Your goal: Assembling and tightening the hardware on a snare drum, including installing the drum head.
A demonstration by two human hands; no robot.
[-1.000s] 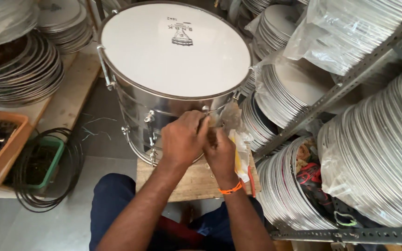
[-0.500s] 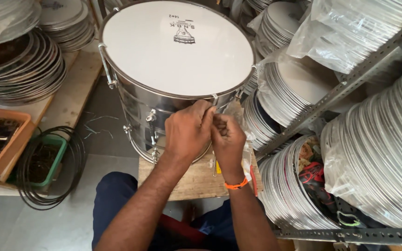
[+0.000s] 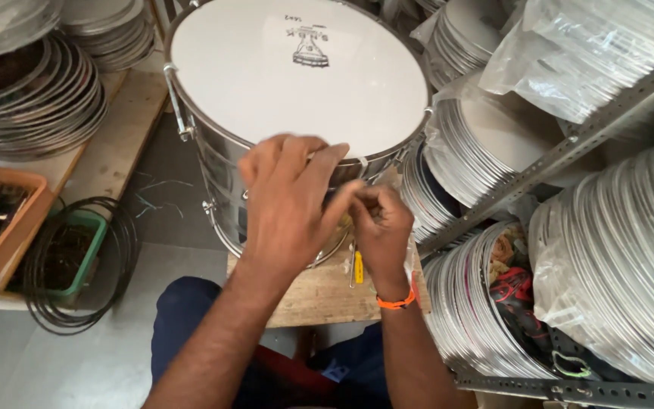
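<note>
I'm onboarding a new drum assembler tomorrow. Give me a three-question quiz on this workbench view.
1. True or false: the drum has a white head.
2. The wristband on the right hand is: A green, B orange, C black?
3. Where do the left hand and right hand meet?

Key: 1 true. 2 B. 3 Close together at the drum's near rim, above the wooden board; what the fingers pinch is too small to tell.

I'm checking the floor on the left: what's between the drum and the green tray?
In the head view, a coil of black wire and bare grey floor lie between the drum and green tray.
</note>
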